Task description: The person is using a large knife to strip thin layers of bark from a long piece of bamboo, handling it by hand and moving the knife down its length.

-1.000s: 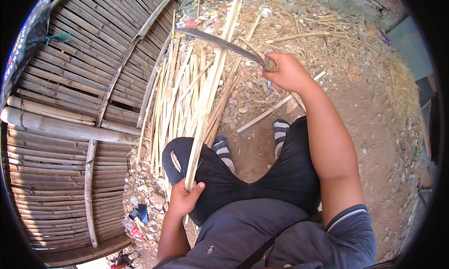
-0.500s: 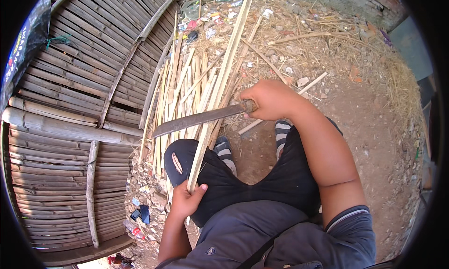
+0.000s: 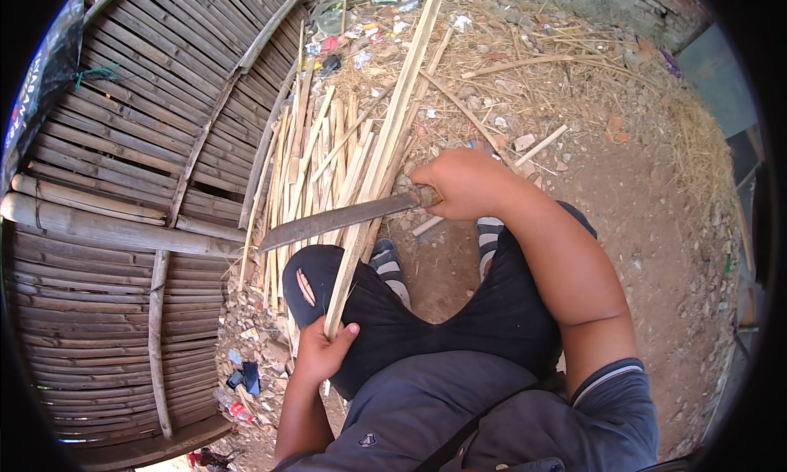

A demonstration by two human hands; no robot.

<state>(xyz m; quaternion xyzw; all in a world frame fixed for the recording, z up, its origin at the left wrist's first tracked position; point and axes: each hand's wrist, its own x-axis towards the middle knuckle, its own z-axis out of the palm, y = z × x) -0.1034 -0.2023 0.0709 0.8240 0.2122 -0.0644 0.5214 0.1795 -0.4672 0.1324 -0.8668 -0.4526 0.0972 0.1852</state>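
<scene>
My left hand [image 3: 321, 351] is closed round the near end of a long pale bamboo strip [image 3: 392, 136], close by my left knee. The strip slants away from me over the knee, its far end up by the rubble. My right hand [image 3: 463, 183] grips the handle of a machete [image 3: 340, 221], whose dark, worn blade points left. The blade lies across the strip, above it as I see it; whether the two touch I cannot tell. Under and beyond the blade lies a pile of split bamboo strips [image 3: 316, 156] on the ground.
A bamboo slat wall [image 3: 139, 127] runs along the left. Loose strips, dry straw [image 3: 697, 152] and litter cover the far ground. A plastic bottle [image 3: 234, 405] lies at lower left. My sandalled feet [image 3: 490, 238] rest on bare dirt between my knees.
The machete and my right hand have shifted slightly left, the blade tip a little lower. The view has moved a touch too. My left hand keeps its hold on the strip.
</scene>
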